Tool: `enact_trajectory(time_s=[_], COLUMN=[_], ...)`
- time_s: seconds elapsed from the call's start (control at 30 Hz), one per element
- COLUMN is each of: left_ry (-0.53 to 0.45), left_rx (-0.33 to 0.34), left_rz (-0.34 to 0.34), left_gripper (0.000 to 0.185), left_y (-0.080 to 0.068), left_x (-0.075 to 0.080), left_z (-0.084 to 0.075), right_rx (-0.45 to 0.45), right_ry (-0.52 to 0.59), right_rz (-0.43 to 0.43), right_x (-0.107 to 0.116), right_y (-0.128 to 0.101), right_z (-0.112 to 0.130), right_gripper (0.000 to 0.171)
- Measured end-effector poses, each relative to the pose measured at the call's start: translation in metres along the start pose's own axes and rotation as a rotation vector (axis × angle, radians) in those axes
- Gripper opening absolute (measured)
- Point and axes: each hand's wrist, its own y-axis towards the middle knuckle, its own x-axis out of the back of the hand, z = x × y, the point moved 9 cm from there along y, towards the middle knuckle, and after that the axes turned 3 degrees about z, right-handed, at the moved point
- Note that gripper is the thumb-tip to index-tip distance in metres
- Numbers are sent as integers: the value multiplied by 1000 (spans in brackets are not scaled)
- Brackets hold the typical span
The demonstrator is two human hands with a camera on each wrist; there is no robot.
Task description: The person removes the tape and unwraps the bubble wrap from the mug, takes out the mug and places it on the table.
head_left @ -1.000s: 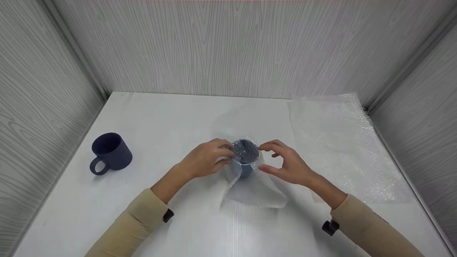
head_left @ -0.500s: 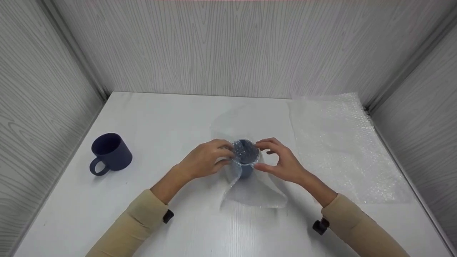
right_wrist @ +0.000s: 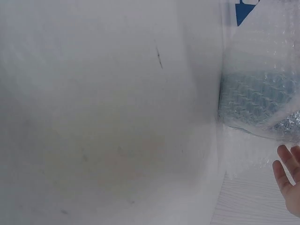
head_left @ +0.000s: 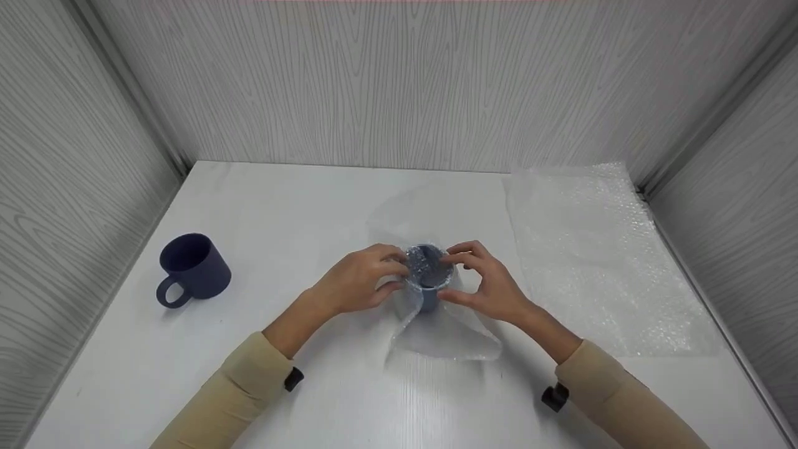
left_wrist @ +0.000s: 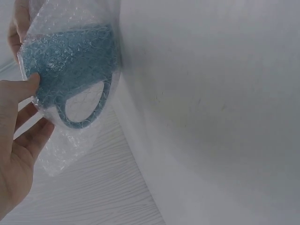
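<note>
Pale wood-grain walls close in a white table (head_left: 280, 206) on three sides. Near the middle of the table, a little toward the front edge, stands a blue mug (head_left: 427, 274) with a sheet of bubble wrap (head_left: 446, 333) pulled up around it. The wrap covers the mug's side and part of its mouth, and a loose flap of it lies flat on the table toward the front edge. In the left wrist view the mug's handle shows through the wrap (the bubbles make the blue look lighter).

The left hand (head_left: 358, 280) is at the left side of the mug, its fingers curled, with the fingertips on the wrap at the rim. The right hand (head_left: 492, 280) is at the right side, also with curled fingers; thumb and fingertips pinch the wrap against the mug near the rim. Both hands are closed on the wrapped mug, one on each side, and the mug stands upright between them. Both arms wear beige sleeves.

A second mug (head_left: 193, 268), dark blue and unwrapped, stands near the left edge of the table, well apart from the hands, with its handle toward the front. Another sheet of bubble wrap (head_left: 592, 255) lies flat along the right edge, reaching to the back right corner.
</note>
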Motion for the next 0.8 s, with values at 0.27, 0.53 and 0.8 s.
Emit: enact_trajectory(time_s=[0.27, 0.53, 0.8], left_ry=[47, 143, 270], left_rx=[3, 32, -5], left_rz=[-15, 18, -26], left_gripper=[22, 50, 58], left_y=[0, 5, 6], left_x=[-1, -4, -2], left_z=[-6, -13, -22], right_rx=[22, 7, 10], right_ry=[-72, -101, -108], right_rz=[-22, -16, -9], right_x=[1, 2, 2], right_y=[0, 0, 0], right_z=[4, 4, 5], right_gripper=[55, 55, 54])
